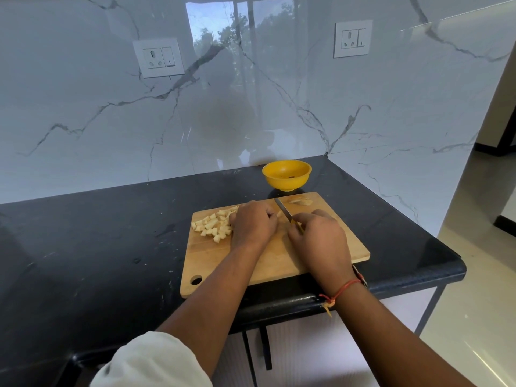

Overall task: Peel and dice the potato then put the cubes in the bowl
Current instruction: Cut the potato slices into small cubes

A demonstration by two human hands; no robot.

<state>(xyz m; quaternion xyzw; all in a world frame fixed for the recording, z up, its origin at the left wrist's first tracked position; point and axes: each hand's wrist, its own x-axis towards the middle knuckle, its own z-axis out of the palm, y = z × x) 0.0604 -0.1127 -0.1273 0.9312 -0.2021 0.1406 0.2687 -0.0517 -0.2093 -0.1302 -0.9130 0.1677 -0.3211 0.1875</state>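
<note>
A wooden cutting board (268, 261) lies on the black counter. Several pale potato cubes (213, 226) are piled on its left part. My left hand (252, 223) is curled over a potato piece (278, 213) at the board's middle, most of it hidden under the fingers. My right hand (318, 241) grips a knife (283, 210) by its yellow handle, the blade pointing away and lying just right of the left fingers. A further potato piece (301, 201) lies near the board's far edge. A yellow bowl (286, 174) stands behind the board, by the wall.
The black counter (97, 247) stretches left of the board, with small wet spots. Its front edge and right corner are close to the board. A marble wall with two sockets (159, 57) rises behind. Tiled floor lies to the right.
</note>
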